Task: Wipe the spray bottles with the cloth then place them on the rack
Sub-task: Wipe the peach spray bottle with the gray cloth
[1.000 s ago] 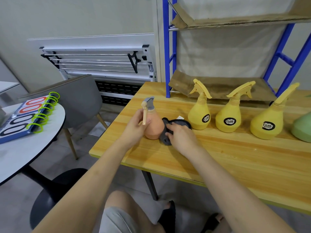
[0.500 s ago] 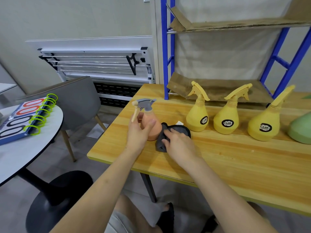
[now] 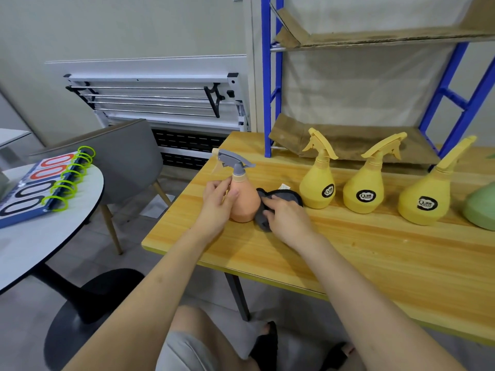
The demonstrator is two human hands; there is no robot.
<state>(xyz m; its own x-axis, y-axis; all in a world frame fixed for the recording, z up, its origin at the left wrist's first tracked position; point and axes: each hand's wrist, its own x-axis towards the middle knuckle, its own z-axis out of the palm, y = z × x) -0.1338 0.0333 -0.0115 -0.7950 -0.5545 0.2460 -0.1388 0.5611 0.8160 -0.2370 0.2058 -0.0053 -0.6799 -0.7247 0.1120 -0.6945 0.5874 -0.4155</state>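
Note:
An orange spray bottle (image 3: 245, 200) with a grey trigger head stands upright near the left end of the wooden table (image 3: 348, 253). My left hand (image 3: 217, 203) grips its left side. My right hand (image 3: 285, 218) presses a dark grey cloth (image 3: 278, 199) against the bottle's right side. Three yellow spray bottles (image 3: 318, 187) (image 3: 365, 192) (image 3: 423, 203) stand in a row to the right. Behind them rises the blue rack (image 3: 270, 76), its shelves lined with cardboard.
A green bottle (image 3: 480, 210) shows at the right edge. To the left stand a grey chair (image 3: 115, 153) and a round white table (image 3: 45, 231) carrying a flip scoreboard (image 3: 37, 183). A folded white drying rack (image 3: 160, 103) leans on the wall.
The orange bottle has turned so its nozzle now points left-back. My left hand shifted its hold on the bottle, and my right hand kept the cloth against it.

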